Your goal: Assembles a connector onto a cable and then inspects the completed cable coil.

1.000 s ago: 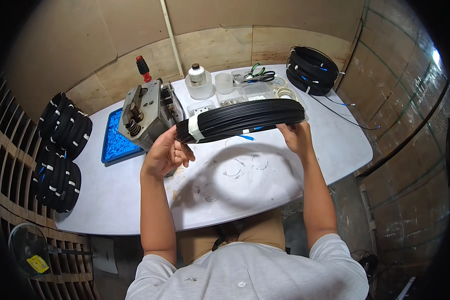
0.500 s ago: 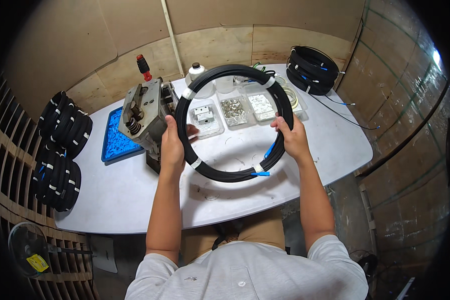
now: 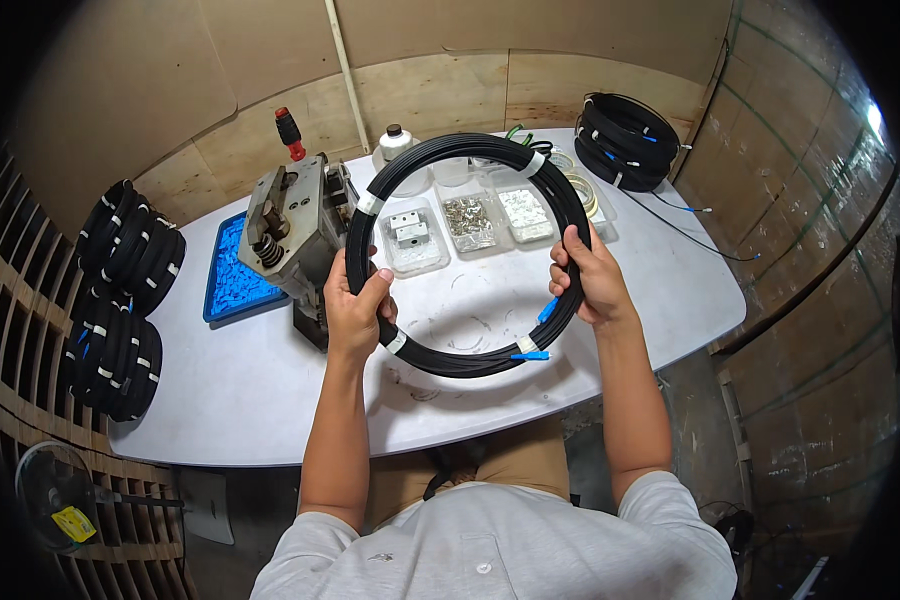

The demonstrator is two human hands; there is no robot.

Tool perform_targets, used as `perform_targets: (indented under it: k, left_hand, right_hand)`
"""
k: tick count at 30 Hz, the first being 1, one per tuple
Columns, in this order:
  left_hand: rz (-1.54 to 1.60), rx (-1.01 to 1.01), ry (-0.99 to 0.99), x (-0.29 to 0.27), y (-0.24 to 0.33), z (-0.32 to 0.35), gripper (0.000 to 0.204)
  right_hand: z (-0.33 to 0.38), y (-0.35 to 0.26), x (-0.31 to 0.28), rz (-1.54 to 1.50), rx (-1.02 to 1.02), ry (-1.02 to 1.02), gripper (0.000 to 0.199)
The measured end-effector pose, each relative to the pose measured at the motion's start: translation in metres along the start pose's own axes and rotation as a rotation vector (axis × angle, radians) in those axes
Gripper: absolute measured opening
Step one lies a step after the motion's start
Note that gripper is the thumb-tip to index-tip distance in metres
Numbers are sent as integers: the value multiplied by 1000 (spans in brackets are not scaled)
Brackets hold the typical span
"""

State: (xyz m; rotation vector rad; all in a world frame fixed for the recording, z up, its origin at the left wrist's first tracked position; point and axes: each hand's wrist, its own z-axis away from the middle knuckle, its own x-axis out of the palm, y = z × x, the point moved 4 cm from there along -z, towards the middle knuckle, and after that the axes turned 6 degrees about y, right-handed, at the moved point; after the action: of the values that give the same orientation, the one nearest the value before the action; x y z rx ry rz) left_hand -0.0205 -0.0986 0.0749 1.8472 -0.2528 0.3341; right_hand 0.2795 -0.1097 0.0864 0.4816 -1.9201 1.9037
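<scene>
one held coil (image 3: pixel 450 147), one bottle (image 3: pixel 397 143), one blue tray (image 3: pixel 240 312)

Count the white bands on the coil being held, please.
4 on the coil: the upper-left band, upper-right band, lower-left band and lower-right band. The left hand and right hand may hide others.

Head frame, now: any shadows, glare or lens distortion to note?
Head view: soft shadow on the white table around and below the black cable coil; head view: bright glare on the shiny brown surface, upper right; head view: table's front edge bows, corners fall to black.
</scene>
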Motion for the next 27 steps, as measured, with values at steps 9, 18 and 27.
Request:
perform_targets:
  k: [9,18,27]
  left_hand:
    - [273,-284,70,1,-8,-4,34]
    - [261,-292,65,-3,-7,-2,34]
    - [221,-155,72,-3,4,-2,54]
  right_hand:
    - [-5,5,2,-60,-187,-42,16]
    - [-13,20,-5,68,-119,82,14]
    - [-6,11,4,13,-91,97,35]
